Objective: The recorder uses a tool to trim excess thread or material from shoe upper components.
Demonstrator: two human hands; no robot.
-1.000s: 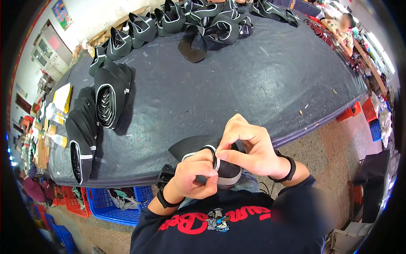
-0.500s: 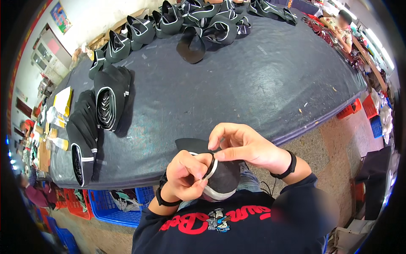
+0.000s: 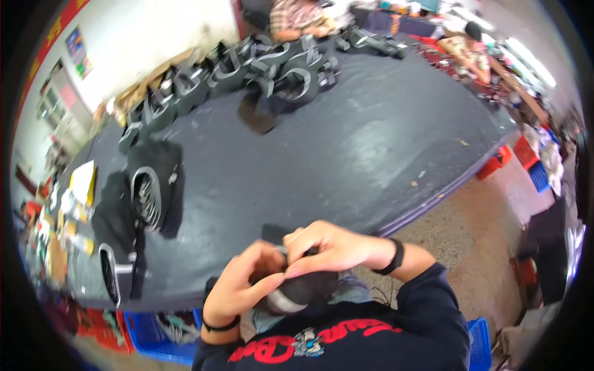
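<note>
Low in the head view, at the near table edge, I hold a black curved piece with white edging (image 3: 312,289) in front of my body. My left hand (image 3: 242,284) is closed on its left side, thumb stretched toward the right fingertips. My right hand (image 3: 334,247) pinches its upper edge, and the fingertips of both hands meet there. The hands cover much of the piece, and blur hides what lies between the fingertips. A dark flap (image 3: 272,233) shows beyond the fingers.
On the dark covered table (image 3: 247,185) lie two bundles of nested black pieces, a far bundle (image 3: 154,164) and a near bundle (image 3: 114,213). A row of similar pieces (image 3: 226,74) lines the far side. Two people sit beyond. Blue crate (image 3: 154,340) stands below left.
The view has tilted up, showing another person at the far side. My right hand has come down over the piece, its fingers closing in to meet the left hand's fingertips.
</note>
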